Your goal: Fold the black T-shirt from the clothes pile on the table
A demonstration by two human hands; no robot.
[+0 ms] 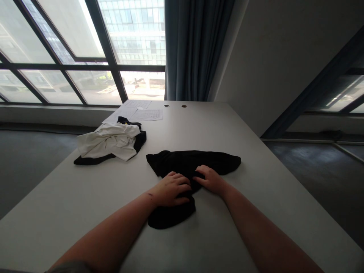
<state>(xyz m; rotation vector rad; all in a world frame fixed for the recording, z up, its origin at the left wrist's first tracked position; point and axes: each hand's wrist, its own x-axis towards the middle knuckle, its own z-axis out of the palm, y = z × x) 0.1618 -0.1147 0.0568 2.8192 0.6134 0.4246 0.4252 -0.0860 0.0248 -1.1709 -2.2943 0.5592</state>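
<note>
A piece of black clothing (196, 159) lies crumpled on the white table (204, 127), its long part stretched crosswise and another part reaching toward me. My left hand (172, 189) rests palm down on the near part, fingers slightly apart. On the right of the cloth, my right hand (209, 179) touches its near edge, with thumb and fingers apart and a little bent. The black fabric shows between them. Its exact kind of garment cannot be made out.
White cloth (112, 140) and black cloth (140, 140) lie heaped at the table's left edge. Behind them are papers (148, 114) with writing. Two round holes sit near the far edge, below a blue-grey curtain (193, 53) and beside large windows.
</note>
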